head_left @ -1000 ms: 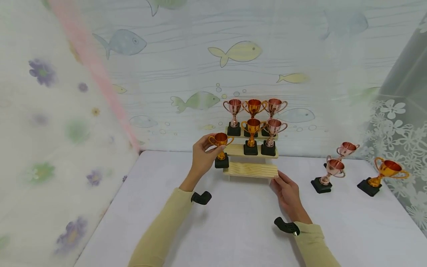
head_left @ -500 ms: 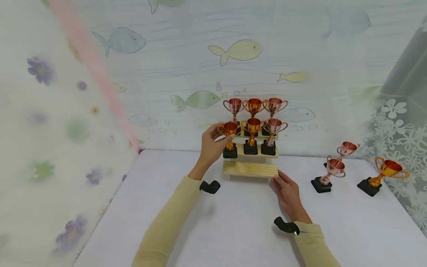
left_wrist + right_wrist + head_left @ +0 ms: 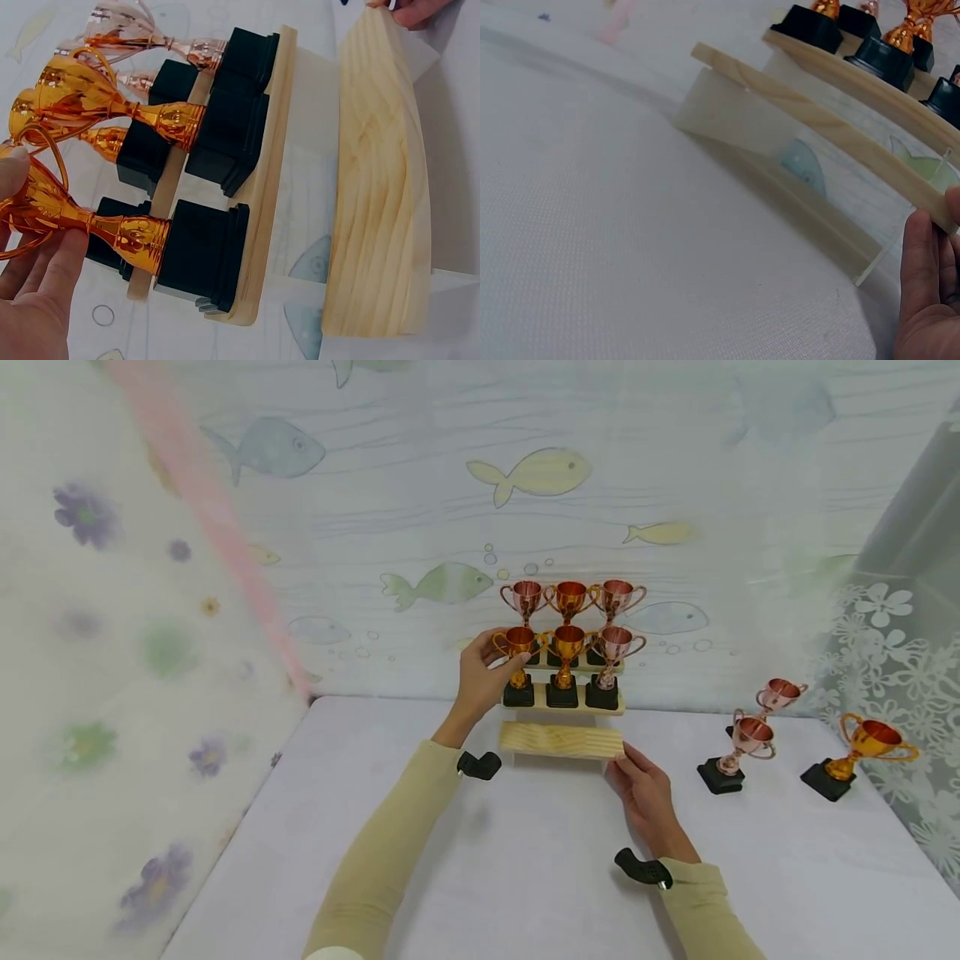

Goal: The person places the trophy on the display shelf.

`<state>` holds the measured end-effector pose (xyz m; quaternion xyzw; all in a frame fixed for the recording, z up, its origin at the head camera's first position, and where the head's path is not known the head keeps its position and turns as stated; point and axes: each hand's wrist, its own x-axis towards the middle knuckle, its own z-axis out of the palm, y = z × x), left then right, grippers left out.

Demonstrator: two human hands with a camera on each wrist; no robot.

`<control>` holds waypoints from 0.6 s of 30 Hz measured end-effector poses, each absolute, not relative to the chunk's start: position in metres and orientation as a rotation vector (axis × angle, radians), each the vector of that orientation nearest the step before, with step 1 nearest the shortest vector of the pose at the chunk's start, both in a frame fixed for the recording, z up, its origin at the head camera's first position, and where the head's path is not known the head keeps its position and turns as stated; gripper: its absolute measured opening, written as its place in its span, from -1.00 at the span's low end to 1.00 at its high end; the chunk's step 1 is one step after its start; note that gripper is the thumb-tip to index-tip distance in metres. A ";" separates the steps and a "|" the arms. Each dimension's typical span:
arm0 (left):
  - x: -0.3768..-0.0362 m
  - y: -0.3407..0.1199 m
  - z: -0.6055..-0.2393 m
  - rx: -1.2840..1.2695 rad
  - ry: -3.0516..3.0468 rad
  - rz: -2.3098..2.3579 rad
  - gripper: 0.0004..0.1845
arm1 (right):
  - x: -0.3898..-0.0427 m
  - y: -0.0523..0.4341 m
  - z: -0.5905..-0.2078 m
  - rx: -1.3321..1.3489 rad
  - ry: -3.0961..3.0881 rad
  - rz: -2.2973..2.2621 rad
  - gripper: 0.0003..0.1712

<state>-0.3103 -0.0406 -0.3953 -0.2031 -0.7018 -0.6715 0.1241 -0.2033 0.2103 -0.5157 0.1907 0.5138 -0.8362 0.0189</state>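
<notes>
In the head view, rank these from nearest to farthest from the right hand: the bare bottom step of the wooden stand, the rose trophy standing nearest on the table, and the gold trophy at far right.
1. The bottom step, touched at its right end by the right hand.
2. The rose trophy, on the table to the hand's right.
3. The gold trophy, farther right, near the table's edge.

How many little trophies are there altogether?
9: three on the top step, three on the middle step, the leftmost held by the left hand, and three on the table at right. None looks hidden.
</notes>
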 end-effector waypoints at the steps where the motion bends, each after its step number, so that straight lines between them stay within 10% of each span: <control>1: -0.311 -0.040 -0.396 -0.592 -2.049 -1.960 -0.53 | -0.203 0.210 -0.515 0.590 1.597 -2.596 -0.36; 18: -0.316 -0.036 -0.399 -0.597 -2.046 -1.969 -0.50 | -0.202 0.210 -0.517 0.567 1.590 -2.597 -0.36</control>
